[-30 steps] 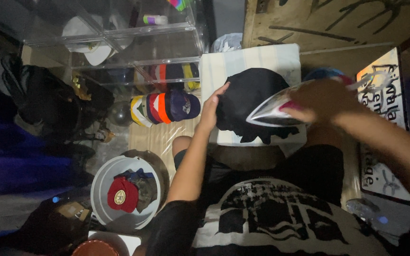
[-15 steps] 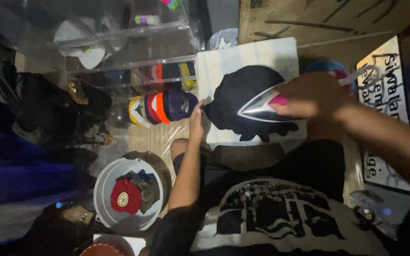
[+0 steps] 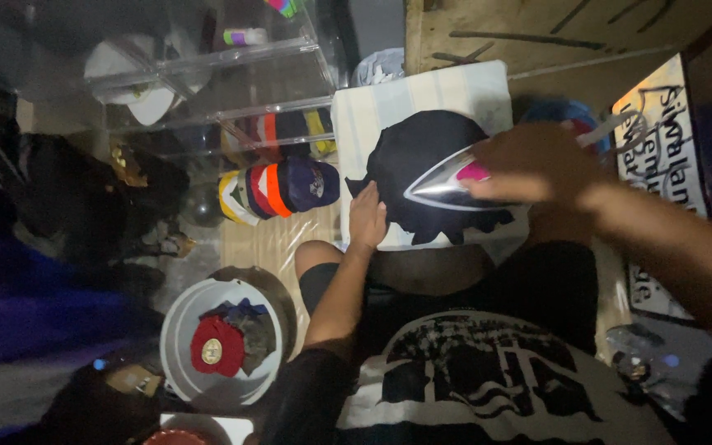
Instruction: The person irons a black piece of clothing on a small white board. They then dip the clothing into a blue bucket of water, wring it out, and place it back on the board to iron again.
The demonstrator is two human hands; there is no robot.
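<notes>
A black garment [image 3: 422,152] lies spread on a pale striped cloth pad [image 3: 422,91] on the floor in front of me. My right hand [image 3: 537,161] grips a clothes iron [image 3: 447,185] with a shiny metal soleplate and a pink body, its tip pointing left over the garment's near part. My left hand [image 3: 368,222] rests flat on the garment's near left edge, fingers together, holding the fabric down.
A row of stacked caps [image 3: 278,189] lies left of the pad. Clear plastic shelves [image 3: 232,74] stand beyond them. A white bucket [image 3: 176,346] with a red cap and dark clothes sits at the lower left. A printed sign [image 3: 661,156] lies on the right.
The iron has slid toward me and slightly right across the garment. My left hand has come down from the garment's upper left edge to its near left edge.
</notes>
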